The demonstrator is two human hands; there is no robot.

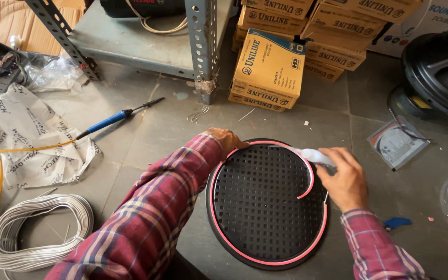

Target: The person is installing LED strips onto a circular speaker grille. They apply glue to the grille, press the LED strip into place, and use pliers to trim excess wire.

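On a grey stone floor beside a metal rack and stacked yellow cartons, a round black grille with pink rim strip lies flat. The left hand grips its far edge; the right hand pinches a white cloth.

Left hand curled forward, right hand in fingertip pinch grip.
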